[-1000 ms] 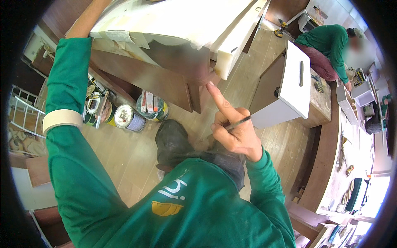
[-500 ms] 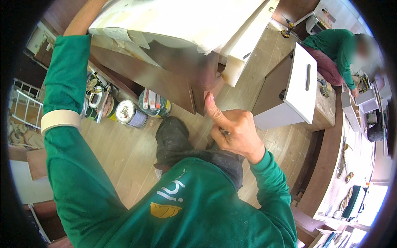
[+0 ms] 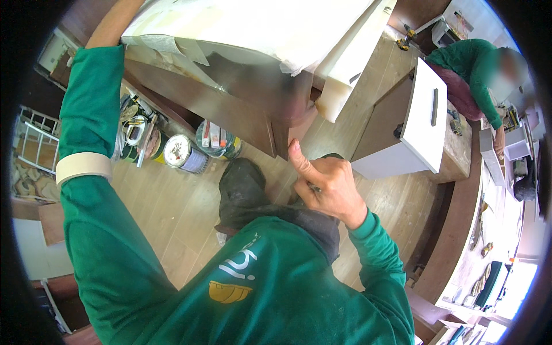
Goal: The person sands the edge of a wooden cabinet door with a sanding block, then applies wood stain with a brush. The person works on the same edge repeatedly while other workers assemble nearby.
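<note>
My right hand (image 3: 330, 187) is in front of a brown cabinet (image 3: 201, 106). Its index finger stretches toward the cabinet's lower corner; I cannot tell whether it touches. The other fingers curl in, with a small dark spot between them and the thumb; what they hold, if anything, is hidden. My left arm reaches up past the cabinet's left end, and its hand is beyond the picture's upper edge. A roll of masking tape (image 3: 85, 168) is around my left forearm. White covering sheet (image 3: 247, 29), taped along its edge, lies over the cabinet top.
Paint cans (image 3: 185, 154) and a bucket (image 3: 221, 144) stand on the floor at the left. A white-fronted drawer unit (image 3: 425, 115) is at the right. Beyond it a person in green (image 3: 468, 66) bends over a box. A drill (image 3: 406, 37) lies farther back.
My right index fingertip has dropped slightly beside the cabinet corner. The other person's hand has shifted a little. The view has turned slightly; my left arm stays raised.
</note>
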Motion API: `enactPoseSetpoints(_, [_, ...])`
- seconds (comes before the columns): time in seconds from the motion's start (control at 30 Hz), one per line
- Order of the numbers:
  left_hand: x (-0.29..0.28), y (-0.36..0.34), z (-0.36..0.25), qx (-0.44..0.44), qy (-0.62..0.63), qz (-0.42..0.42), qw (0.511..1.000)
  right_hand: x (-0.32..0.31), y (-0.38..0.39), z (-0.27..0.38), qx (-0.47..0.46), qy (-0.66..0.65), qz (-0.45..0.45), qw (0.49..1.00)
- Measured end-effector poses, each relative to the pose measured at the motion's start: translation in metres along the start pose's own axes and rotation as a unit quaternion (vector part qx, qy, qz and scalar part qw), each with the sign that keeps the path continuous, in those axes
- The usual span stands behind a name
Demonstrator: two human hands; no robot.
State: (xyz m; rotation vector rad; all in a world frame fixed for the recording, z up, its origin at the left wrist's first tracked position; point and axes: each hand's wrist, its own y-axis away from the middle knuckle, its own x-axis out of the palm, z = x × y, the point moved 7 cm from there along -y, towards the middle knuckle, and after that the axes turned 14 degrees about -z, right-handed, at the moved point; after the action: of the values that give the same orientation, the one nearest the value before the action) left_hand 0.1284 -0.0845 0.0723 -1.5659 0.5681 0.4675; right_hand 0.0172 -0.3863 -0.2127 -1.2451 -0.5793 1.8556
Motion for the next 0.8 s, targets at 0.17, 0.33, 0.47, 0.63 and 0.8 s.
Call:
enactPoseSetpoints(0.17, [-0.001, 0.0, -0.002, -0.004, 0.0, 0.006, 1.0, 0.006, 0.011, -0.004, 0.012, 0.0, 0.011, 1.0])
enactPoseSetpoints(0.33, [0.0, 0.002, -0.004, -0.004, 0.016, 0.003, 1.0, 0.006, 0.03, -0.013, 0.041, -0.001, 0.055, 0.998])
enactPoseSetpoints(0.47, [-0.002, 0.004, -0.005, -0.003, 0.005, 0.002, 1.0, -0.011, 0.054, -0.025, 0.098, -0.013, 0.036, 0.994])
enactPoseSetpoints(0.63, [0.008, 0.001, 0.002, -0.005, 0.028, 0.01, 1.0, -0.036, 0.064, -0.041, 0.227, -0.066, -0.007, 0.972])
enactPoseSetpoints(0.8, [-0.004, 0.002, -0.011, 0.012, 0.01, -0.005, 1.0, -0.028, 0.064, -0.046, 0.301, -0.143, -0.015, 0.943])
